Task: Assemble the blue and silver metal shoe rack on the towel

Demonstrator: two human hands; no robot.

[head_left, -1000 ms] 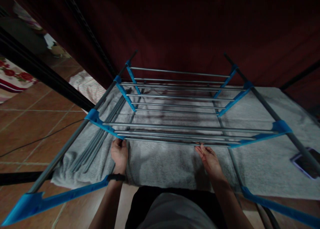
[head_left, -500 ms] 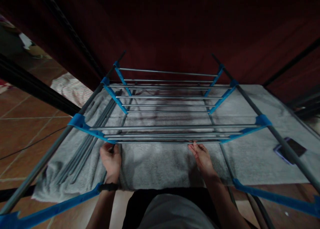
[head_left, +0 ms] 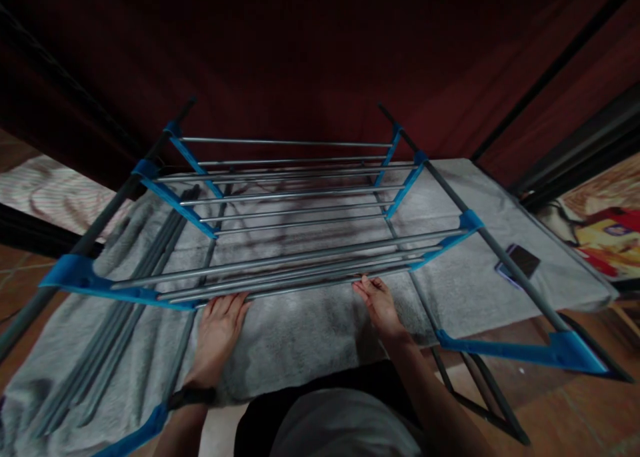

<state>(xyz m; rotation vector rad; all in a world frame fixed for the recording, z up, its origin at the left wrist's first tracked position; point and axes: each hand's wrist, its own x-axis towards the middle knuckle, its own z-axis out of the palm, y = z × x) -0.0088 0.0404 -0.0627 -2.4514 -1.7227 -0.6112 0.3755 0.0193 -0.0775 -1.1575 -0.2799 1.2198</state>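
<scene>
The metal drying rack (head_left: 300, 244) has silver-grey rods and darker grey side tubes, joined by bright blue plastic brackets (head_left: 95, 282). Under it lies a plain light grey fluffy towel (head_left: 310, 337), darkened by a shadowy smudge in its middle. Loose grey rods (head_left: 145, 270) lie on the towel at the left. A flat phone (head_left: 520, 262) on the towel is dark with a purplish-blue edge. The backdrop is deep maroon cloth (head_left: 320, 57). The floor has reddish-brown tiles (head_left: 575, 417). At the left sits a pale pink-striped cloth (head_left: 55, 194); at the right, a red and yellow patterned fabric (head_left: 605, 227). A black band (head_left: 193, 397) circles the left wrist.
</scene>
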